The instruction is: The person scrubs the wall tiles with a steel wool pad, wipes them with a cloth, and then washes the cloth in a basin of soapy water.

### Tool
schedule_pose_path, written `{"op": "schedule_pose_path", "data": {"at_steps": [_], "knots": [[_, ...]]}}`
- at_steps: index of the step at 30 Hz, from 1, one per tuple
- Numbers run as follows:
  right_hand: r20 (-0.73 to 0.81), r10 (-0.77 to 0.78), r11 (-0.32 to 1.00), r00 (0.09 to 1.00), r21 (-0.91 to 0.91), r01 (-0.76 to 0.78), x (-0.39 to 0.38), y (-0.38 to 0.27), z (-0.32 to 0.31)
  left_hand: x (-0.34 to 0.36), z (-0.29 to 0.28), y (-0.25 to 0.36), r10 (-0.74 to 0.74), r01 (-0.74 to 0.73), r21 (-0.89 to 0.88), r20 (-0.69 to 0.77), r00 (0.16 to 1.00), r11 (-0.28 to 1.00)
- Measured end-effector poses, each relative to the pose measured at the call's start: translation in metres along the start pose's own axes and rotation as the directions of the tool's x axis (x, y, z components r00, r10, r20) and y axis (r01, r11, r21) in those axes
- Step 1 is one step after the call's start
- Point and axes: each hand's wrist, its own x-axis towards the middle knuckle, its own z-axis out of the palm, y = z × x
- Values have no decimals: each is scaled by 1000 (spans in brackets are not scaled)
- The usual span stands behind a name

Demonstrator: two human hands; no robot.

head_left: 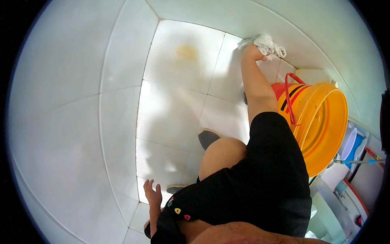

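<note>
My right arm reaches far forward, and its hand (254,53) is closed on a bunched white cloth (264,43). The cloth lies against the tiled floor (174,101) at the foot of the far right wall. Part of my right hand's fingers is hidden behind the cloth. At the lower left, my left hand (152,193) is raised with its fingers apart and nothing in them. It is nearest to the left wall's base. A pale yellow-brown stain (187,52) marks the floor tile left of the cloth.
Right of my forearm is a large yellow bucket (310,122) with a red handle (289,93), its mouth facing me. Behind it are a light purple basin (348,143) and other household items. White walls (73,81) bound the floor. My knee (223,156) and grey shoe (209,138) are below.
</note>
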Motion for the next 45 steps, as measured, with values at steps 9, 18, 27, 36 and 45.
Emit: {"op": "schedule_pose_path", "data": {"at_steps": [9, 18, 27, 36, 45], "knots": [[455, -240, 1, 858, 883, -469, -79, -77, -37, 16, 8, 10, 36, -35, -42, 22, 999, 998], [288, -822, 437, 490, 872, 220, -115, -113, -83, 27, 21, 17, 72, -72, -37, 1, 997, 997], [221, -715, 679, 663, 444, 585, -94, -59, -97, 28, 36, 33, 45, -42, -124, 22, 999, 991], [317, -661, 714, 680, -14, 700, -106, -37, -15, 20, 46, 36, 4, 14, -154, 115, 993, 988], [597, -802, 290, 20, 360, 887, -228, -41, -11, 56, 43, 66, 103, -93, -232, 31, 994, 968]]}}
